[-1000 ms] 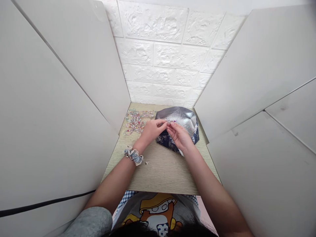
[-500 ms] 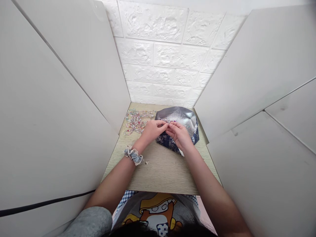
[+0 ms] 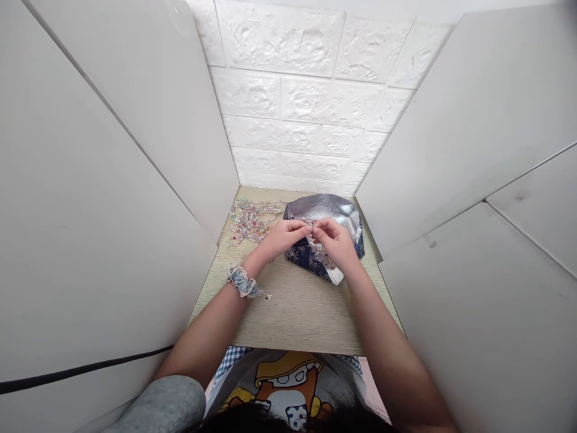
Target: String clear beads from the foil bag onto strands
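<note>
Your one head camera looked forward and down from above your shirt (image 3: 288, 385), near the tabletop (image 3: 293, 319); it held your left hand (image 3: 283, 236) and right hand (image 3: 339, 243) around mid-frame, with the white brick wall (image 3: 306, 102) farther off, across the top.

At one counter (image 3: 293, 322), we count two hands (image 3: 280, 237), one bag (image 3: 327, 207) at one o'clock and one bead heap (image 3: 250, 222) at eleven.

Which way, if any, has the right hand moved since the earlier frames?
Yes, slightly right: the right hand now has its wrist closer to the right edge of the tabletop.
</note>
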`<state>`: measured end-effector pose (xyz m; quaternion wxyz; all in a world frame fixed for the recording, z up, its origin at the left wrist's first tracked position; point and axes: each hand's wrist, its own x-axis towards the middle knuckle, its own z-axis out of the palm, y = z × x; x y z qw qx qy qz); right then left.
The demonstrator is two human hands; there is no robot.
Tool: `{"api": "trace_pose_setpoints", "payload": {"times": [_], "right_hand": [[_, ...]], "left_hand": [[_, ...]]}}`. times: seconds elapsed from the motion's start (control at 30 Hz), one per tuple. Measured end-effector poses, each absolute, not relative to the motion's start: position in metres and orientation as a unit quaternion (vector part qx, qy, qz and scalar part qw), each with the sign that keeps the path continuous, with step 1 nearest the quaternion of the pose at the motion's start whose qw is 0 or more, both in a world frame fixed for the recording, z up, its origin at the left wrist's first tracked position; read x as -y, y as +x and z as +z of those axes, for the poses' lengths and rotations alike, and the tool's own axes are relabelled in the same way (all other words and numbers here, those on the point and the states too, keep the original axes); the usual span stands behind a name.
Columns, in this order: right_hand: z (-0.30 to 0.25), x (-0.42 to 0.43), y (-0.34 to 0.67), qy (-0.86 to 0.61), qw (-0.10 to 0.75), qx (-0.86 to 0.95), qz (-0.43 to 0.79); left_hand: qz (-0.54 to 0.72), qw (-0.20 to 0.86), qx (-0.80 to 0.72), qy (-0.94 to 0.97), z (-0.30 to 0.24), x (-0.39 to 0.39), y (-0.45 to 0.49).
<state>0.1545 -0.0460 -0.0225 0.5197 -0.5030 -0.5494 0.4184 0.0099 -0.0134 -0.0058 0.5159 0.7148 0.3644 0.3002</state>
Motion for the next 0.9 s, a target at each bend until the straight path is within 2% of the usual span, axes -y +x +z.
{"api": "trace_pose_setpoints", "payload": {"times": [0.1, 0.17, 0.33, 0.43, 0.53, 0.63, 0.73, 0.8, 0.9], "right_hand": [[-0.019, 0.047, 0.158, -0.492, 0.524, 0.550, 0.425], [-0.018, 0.048, 0.162, -0.466, 0.565, 0.509, 0.452], [-0.016, 0.044, 0.184, -0.369, 0.698, 0.245, 0.563], [-0.017, 0.041, 0.193, -0.348, 0.747, 0.176, 0.538], [-0.019, 0.039, 0.193, -0.373, 0.768, 0.243, 0.461], [-0.023, 0.040, 0.188, -0.492, 0.731, 0.346, 0.321], [-0.025, 0.043, 0.184, -0.626, 0.617, 0.454, 0.144], [-0.026, 0.045, 0.183, -0.668, 0.544, 0.505, 0.051], [-0.025, 0.046, 0.184, -0.682, 0.499, 0.534, -0.023]], "left_hand": [[0.288, 0.538, -0.371, 0.700, -0.005, 0.014, 0.010], [0.285, 0.569, -0.362, 0.681, -0.006, 0.013, 0.008], [0.338, 0.646, -0.275, 0.627, -0.009, 0.008, 0.002], [0.365, 0.683, -0.227, 0.591, -0.007, 0.007, -0.002], [0.387, 0.706, -0.199, 0.559, -0.004, 0.007, -0.007], [0.406, 0.712, -0.170, 0.547, -0.002, 0.006, -0.011], [0.427, 0.717, -0.145, 0.532, 0.002, 0.005, -0.016], [0.445, 0.726, -0.142, 0.505, 0.005, 0.005, -0.018], [0.473, 0.730, -0.171, 0.462, 0.011, 0.007, -0.022]]}}
